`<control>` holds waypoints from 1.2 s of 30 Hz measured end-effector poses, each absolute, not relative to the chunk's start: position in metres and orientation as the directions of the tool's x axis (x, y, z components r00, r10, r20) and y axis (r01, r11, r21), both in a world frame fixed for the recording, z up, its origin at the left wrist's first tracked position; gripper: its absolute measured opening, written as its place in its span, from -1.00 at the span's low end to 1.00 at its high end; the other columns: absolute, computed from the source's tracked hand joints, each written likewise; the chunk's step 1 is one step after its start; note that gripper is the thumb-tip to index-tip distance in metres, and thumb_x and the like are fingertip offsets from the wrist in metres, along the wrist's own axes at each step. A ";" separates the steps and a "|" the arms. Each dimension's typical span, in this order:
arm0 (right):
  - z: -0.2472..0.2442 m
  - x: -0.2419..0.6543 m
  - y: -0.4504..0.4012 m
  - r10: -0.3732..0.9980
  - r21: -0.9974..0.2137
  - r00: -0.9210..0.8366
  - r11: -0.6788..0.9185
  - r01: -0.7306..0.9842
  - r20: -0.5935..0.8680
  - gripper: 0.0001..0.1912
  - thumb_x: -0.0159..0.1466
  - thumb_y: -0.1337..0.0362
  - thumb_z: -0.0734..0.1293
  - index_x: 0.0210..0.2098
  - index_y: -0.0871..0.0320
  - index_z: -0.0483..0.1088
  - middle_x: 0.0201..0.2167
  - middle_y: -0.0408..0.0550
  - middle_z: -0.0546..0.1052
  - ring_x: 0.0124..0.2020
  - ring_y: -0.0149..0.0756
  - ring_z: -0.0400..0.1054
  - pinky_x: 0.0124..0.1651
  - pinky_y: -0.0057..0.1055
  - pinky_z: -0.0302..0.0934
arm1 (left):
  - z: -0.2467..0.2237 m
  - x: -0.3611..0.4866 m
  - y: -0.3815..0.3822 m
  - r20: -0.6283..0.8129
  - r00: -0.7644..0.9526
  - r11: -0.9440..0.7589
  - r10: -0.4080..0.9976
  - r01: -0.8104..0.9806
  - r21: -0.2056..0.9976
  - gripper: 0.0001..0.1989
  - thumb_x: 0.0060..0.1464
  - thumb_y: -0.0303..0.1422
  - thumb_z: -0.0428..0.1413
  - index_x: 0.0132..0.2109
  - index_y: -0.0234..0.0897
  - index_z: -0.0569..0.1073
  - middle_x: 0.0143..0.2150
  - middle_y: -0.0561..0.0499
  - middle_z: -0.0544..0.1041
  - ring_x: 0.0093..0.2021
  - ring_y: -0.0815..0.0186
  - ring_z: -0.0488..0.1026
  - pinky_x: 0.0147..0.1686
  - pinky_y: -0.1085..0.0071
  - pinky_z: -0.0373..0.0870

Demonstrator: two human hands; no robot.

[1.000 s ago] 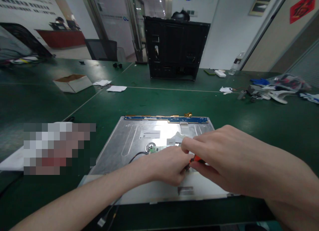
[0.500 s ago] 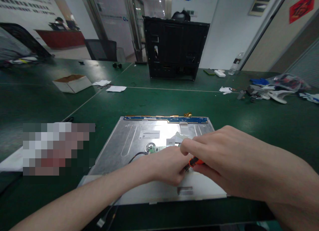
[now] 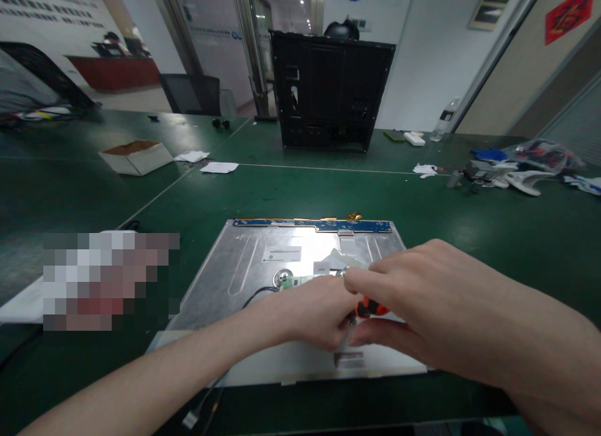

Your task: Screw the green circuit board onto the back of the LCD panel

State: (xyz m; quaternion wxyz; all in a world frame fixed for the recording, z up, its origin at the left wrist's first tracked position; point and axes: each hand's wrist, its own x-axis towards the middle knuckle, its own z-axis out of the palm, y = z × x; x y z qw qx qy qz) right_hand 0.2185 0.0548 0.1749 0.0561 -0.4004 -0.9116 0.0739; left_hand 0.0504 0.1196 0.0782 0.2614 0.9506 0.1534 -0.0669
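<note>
A metal-backed display panel lies flat on the green table, with a blue circuit strip along its far edge. My left hand rests over the panel's middle, fingers curled down, their tips hidden. Close beside it, my right hand is around an orange and black tool handle, its thumb a little apart below the handle. The tool's tip is hidden by my left hand. A black cable runs from a small green board under my left wrist.
Across the table stands a large black monitor housing. An open box and papers sit at the back left. Plastic bags and scraps lie at the right, near a bottle. A blurred patch covers the left.
My right hand has shifted slightly right; its thumb has moved down and left, off the handle, and more of the orange and black handle shows. My left hand has barely moved.
</note>
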 end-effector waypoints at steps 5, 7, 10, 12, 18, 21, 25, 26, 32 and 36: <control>0.175 0.219 0.057 0.716 -0.131 -0.697 0.694 0.708 0.021 -0.87 0.25 0.40 0.31 -0.24 0.06 0.33 -0.42 -0.23 0.51 -0.50 -0.37 0.32 -0.48 -0.39 -0.07 | 0.079 0.049 0.121 -0.190 0.955 -0.832 0.229 0.293 0.472 -0.89 0.04 -0.55 0.09 -0.29 -0.27 0.41 -0.30 0.00 0.53 -0.32 0.26 0.43 -0.38 0.43 0.38; 0.176 0.220 0.057 0.714 -0.131 -0.700 0.696 0.706 0.015 -0.82 0.22 0.42 0.31 -0.21 0.07 0.32 -0.38 -0.20 0.53 -0.47 -0.37 0.34 -0.48 -0.39 -0.04 | 0.078 0.049 0.121 -0.181 0.958 -0.847 0.223 0.282 0.451 -0.90 0.06 -0.53 0.08 -0.26 -0.28 0.41 -0.27 -0.02 0.53 -0.33 0.26 0.42 -0.37 0.42 0.39; 0.177 0.220 0.057 0.709 -0.137 -0.705 0.700 0.701 0.021 -0.78 0.19 0.46 0.31 -0.21 0.08 0.29 -0.36 -0.19 0.53 -0.44 -0.37 0.35 -0.47 -0.39 -0.01 | 0.076 0.049 0.122 -0.181 0.956 -0.865 0.232 0.288 0.411 -0.87 0.04 -0.53 0.09 -0.22 -0.30 0.42 -0.23 -0.05 0.55 -0.30 0.23 0.44 -0.34 0.39 0.41; 0.177 0.220 0.057 0.711 -0.148 -0.703 0.698 0.700 0.031 -0.78 0.19 0.44 0.32 -0.21 0.07 0.29 -0.35 -0.20 0.53 -0.44 -0.36 0.35 -0.46 -0.39 0.00 | 0.074 0.049 0.122 -0.184 0.955 -0.861 0.234 0.291 0.416 -0.86 0.03 -0.53 0.09 -0.22 -0.30 0.42 -0.22 -0.06 0.55 -0.28 0.22 0.44 -0.32 0.38 0.42; 0.176 0.217 0.060 0.742 -0.114 -0.671 0.667 0.736 0.013 -0.85 0.23 0.39 0.35 -0.21 0.06 0.35 -0.40 -0.23 0.53 -0.47 -0.34 0.34 -0.48 -0.39 -0.05 | 0.073 0.049 0.120 -0.157 0.965 -0.856 0.208 0.257 0.449 -0.91 0.08 -0.53 0.06 -0.26 -0.29 0.41 -0.27 -0.03 0.53 -0.31 0.24 0.44 -0.32 0.38 0.40; 0.177 0.216 0.062 0.738 -0.094 -0.675 0.673 0.734 0.012 -0.89 0.27 0.39 0.32 -0.23 0.07 0.36 -0.43 -0.23 0.51 -0.50 -0.35 0.32 -0.49 -0.39 -0.06 | 0.075 0.050 0.119 -0.148 0.967 -0.876 0.206 0.249 0.413 -0.92 0.07 -0.54 0.07 -0.30 -0.29 0.39 -0.29 -0.04 0.53 -0.31 0.24 0.44 -0.35 0.38 0.38; 0.178 0.218 0.061 0.725 -0.125 -0.688 0.686 0.716 0.034 -0.85 0.23 0.42 0.32 -0.22 0.08 0.34 -0.40 -0.22 0.51 -0.48 -0.37 0.32 -0.46 -0.41 -0.01 | 0.077 0.050 0.120 -0.164 0.960 -0.878 0.227 0.274 0.391 -0.91 0.06 -0.54 0.08 -0.30 -0.28 0.38 -0.29 -0.03 0.53 -0.34 0.26 0.43 -0.40 0.41 0.37; 0.177 0.219 0.060 0.722 -0.130 -0.691 0.690 0.712 0.042 -0.82 0.21 0.43 0.33 -0.21 0.08 0.33 -0.38 -0.22 0.51 -0.46 -0.37 0.32 -0.46 -0.41 0.01 | 0.077 0.050 0.121 -0.159 0.961 -0.878 0.226 0.272 0.395 -0.90 0.06 -0.55 0.08 -0.27 -0.28 0.39 -0.26 -0.03 0.54 -0.33 0.26 0.44 -0.38 0.42 0.38; 0.176 0.218 0.059 0.738 -0.107 -0.673 0.673 0.732 0.039 -0.84 0.20 0.40 0.35 -0.23 0.07 0.36 -0.39 -0.23 0.52 -0.47 -0.34 0.33 -0.47 -0.39 -0.01 | 0.072 0.049 0.123 -0.144 0.968 -0.872 0.204 0.247 0.422 -0.86 0.03 -0.57 0.10 -0.25 -0.29 0.41 -0.26 -0.04 0.55 -0.29 0.23 0.47 -0.34 0.41 0.41; 0.175 0.217 0.061 0.754 -0.086 -0.657 0.656 0.750 0.023 -0.92 0.25 0.38 0.33 -0.31 0.05 0.37 -0.46 -0.24 0.49 -0.52 -0.35 0.29 -0.50 -0.39 -0.09 | 0.072 0.049 0.124 -0.123 0.978 -0.890 0.167 0.203 0.409 -0.85 0.02 -0.59 0.11 -0.26 -0.29 0.41 -0.24 -0.04 0.56 -0.26 0.23 0.49 -0.30 0.40 0.42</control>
